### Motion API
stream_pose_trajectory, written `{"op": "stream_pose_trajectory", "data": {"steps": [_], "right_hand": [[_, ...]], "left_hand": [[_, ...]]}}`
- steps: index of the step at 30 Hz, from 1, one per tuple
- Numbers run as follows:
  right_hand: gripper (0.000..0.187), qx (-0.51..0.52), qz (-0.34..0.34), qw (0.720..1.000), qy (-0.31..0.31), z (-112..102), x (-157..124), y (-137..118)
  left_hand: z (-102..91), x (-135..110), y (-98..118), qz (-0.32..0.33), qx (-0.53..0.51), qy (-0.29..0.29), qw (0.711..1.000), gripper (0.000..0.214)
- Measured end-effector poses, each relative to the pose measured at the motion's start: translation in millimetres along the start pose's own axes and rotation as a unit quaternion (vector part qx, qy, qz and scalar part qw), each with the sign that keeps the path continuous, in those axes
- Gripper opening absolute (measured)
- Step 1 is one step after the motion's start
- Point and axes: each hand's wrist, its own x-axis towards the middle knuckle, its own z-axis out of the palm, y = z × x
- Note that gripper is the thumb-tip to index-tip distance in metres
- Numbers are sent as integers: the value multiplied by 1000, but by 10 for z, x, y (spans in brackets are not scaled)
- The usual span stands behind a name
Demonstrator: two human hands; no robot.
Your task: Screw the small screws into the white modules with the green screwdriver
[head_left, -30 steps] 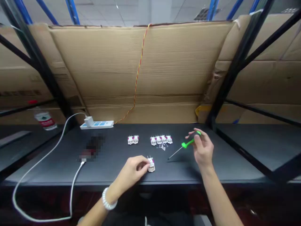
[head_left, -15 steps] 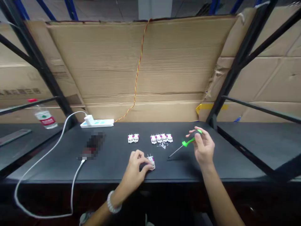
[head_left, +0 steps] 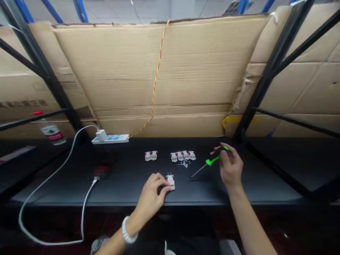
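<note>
- A dark, matte counter (head_left: 127, 193) runs across the view, set inside a black metal shelf frame (head_left: 259, 88); tall sheets of brown cardboard (head_left: 199, 71) wall off the back.
- A row of four white parts (head_left: 182, 156) with purple marks sits mid-counter; I place everything else from it.
- Left of the row, near it, is a pair of the same parts (head_left: 151, 156). Just in front of the row lie a few tiny loose metal bits (head_left: 184, 164).
- Far left of the row, against the cardboard, lies a white power strip (head_left: 110, 139) with a charger and a white cable (head_left: 53, 173) looping off the counter's front edge. Further left stands a plastic bottle (head_left: 51, 132).
- A twisted red and yellow wire (head_left: 156, 78) hangs down the cardboard, up and left of the row.
- My left hand (head_left: 152, 194), a pearl bracelet (head_left: 126, 232) at the wrist, lies in front of the row and slightly left. Its fingers are closed on one white part (head_left: 170, 180), pinning it to the counter, pins up.
- My right hand (head_left: 230, 166) is right of the row, raised off the counter. Its fingers grip the green handle of a screwdriver (head_left: 209, 163); the thin shaft slants down toward the held part, its tip well apart from it.
</note>
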Motion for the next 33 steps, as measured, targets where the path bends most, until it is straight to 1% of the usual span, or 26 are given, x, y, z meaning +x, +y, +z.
{"op": "stream_pose_trajectory", "data": {"steps": [3, 11, 17, 28, 33], "right_hand": [[33, -5, -5, 1000, -4, 1, -4, -4], [32, -2, -7, 1000, -2, 3, -5, 1], [32, 8, -4, 1000, 0, 14, -5, -6], [32, -5, -10, 1000, -1, 21, -16, -34], [32, 14, -13, 1000, -3, 78, -44, -118]], "left_hand": [[10, -2, -10, -8, -13, -5, 1000, 17], [8, 12, -8, -21, 18, 8, 1000, 17], [21, 20, -20, -15, 26, 18, 999, 17], [40, 9, -3, -12, 44, 30, 998, 18], [44, 7, -10, -8, 50, 29, 998, 17]]}}
